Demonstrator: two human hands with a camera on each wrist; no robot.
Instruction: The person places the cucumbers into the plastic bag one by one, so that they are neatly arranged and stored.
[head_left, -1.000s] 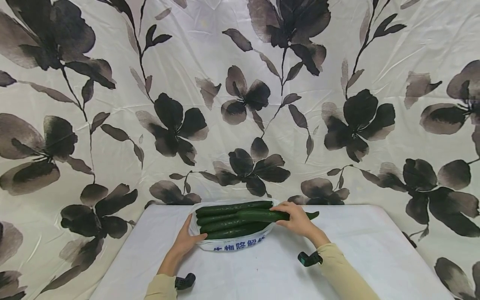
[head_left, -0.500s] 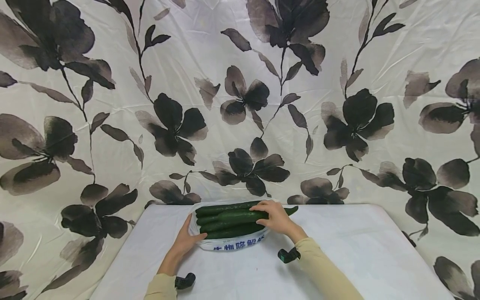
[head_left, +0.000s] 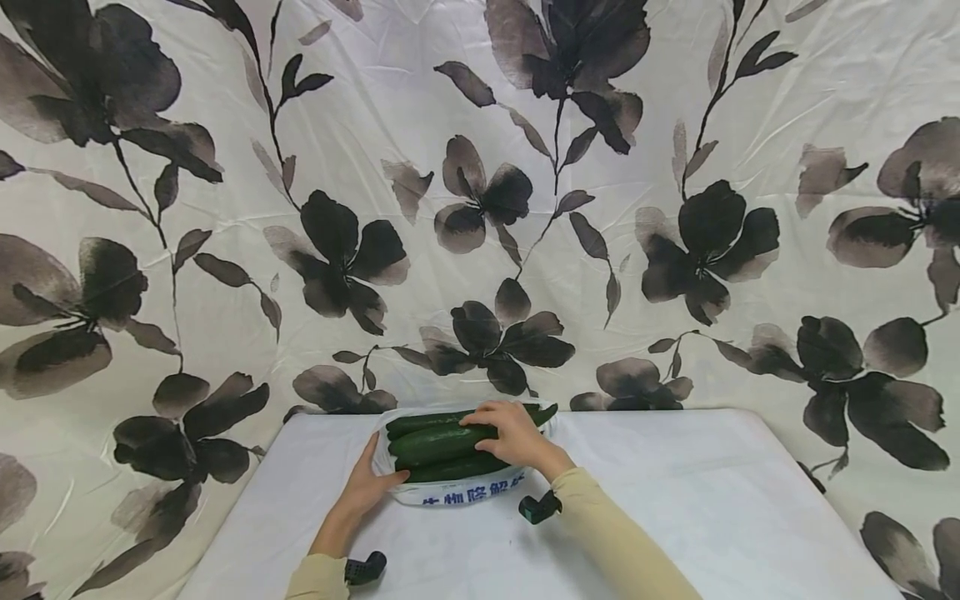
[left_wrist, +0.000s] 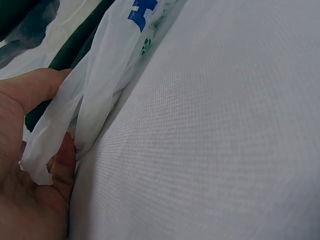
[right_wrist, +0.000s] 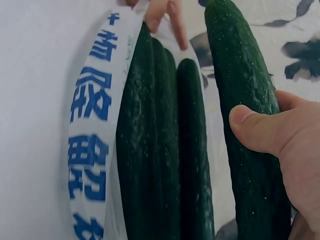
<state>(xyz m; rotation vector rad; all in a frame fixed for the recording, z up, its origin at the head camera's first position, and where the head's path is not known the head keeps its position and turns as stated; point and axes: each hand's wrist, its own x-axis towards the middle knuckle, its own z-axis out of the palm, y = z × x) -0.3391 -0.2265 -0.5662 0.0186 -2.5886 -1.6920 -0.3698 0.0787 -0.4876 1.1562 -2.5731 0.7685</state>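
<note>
A white plastic bag (head_left: 480, 489) with blue lettering lies with its mouth spread, several cucumbers (right_wrist: 140, 135) side by side inside it. My right hand (head_left: 517, 435) grips one more cucumber (right_wrist: 245, 90) above them, thumb across its near side in the right wrist view. In the head view this cucumber (head_left: 431, 446) lies lengthwise over the bag, its tapered end sticking out beyond my hand. At the bag's left end my left hand (head_left: 365, 485) holds the rim; the left wrist view has the thin plastic (left_wrist: 102, 70) between thumb and fingers. The bag's bottom is hidden.
The bag rests near the back edge of a table (head_left: 675, 500) covered in white cloth. Behind it hangs a white curtain (head_left: 420, 275) with dark floral print. A small black device (head_left: 540, 507) is strapped to each wrist.
My right hand has moved left with its cucumber, from beyond the bag's right end to over the other cucumbers. My left hand has stayed at the bag's left end.
</note>
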